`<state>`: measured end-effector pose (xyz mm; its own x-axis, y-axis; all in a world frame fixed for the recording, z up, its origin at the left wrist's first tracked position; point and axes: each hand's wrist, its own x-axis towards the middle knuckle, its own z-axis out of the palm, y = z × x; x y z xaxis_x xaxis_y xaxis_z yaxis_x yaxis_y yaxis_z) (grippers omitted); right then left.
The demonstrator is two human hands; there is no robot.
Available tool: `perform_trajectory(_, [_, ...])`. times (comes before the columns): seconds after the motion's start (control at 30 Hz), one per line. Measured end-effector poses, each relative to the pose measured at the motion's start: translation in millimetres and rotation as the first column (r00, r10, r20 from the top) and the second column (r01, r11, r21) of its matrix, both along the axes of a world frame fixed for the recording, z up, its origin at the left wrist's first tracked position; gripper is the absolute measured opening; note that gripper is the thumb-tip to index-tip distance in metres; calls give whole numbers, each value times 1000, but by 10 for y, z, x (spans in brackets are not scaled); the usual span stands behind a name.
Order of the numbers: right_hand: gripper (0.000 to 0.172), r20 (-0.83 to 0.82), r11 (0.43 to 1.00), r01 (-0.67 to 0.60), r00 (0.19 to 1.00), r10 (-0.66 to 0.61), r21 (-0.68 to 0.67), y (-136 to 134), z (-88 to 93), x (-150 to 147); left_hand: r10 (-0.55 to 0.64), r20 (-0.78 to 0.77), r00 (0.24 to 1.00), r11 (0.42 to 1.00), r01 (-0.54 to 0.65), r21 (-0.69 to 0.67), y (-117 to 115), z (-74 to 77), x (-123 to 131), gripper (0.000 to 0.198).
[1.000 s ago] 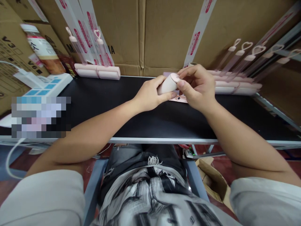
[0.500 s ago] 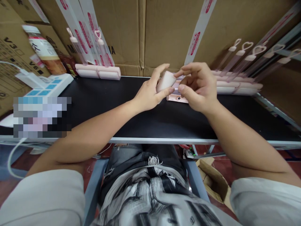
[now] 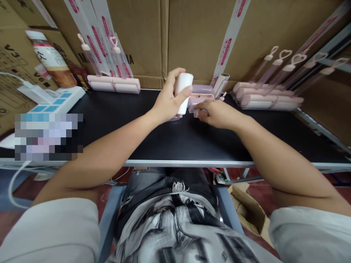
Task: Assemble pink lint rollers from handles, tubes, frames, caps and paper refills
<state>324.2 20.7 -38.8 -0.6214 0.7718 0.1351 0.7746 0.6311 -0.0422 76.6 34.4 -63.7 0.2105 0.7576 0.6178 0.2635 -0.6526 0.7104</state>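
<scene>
Left hand (image 3: 168, 100) closed round cylinder (image 3: 184, 91), likely for steadiness; right hand (image 3: 217, 114) half-curled at case (image 3: 202, 98), hold unclear.

The roll (image 3: 184, 81) is between the bottle (image 3: 52, 60), left, and several rollers (image 3: 259, 103), right.

White roll (image 3: 183, 83), smooth, near upright, top tipped slightly right. Pink see-through case (image 3: 203, 96) just right, dark spot showing.
</scene>
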Motion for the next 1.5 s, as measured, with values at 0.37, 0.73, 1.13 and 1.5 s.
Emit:
perform_trajectory(0.37, [14, 45, 993, 24, 999, -19, -114, -131, 44, -90, -69, 119, 991, 969, 95, -228, -27, -20, 55, 81])
perform_trajectory(0.73, [6, -692, 936, -56, 689, -216, -348, -117, 20, -160, -29, 110, 993, 972, 54, -227, -58, -50, 104, 74])
perform_trajectory(1.13, [27, -773, 841, -41, 419, -476, -540, -185, 97, -279, -110, 67, 992, 950, 125, -287, -279, -70, 212, 73])
perform_trajectory(1.5, [23, -760, 709, -300, 394, -517, -638, -180, 165, -159, -129, 8, 992, 975, 128, -179, -238, -28, 165, 72])
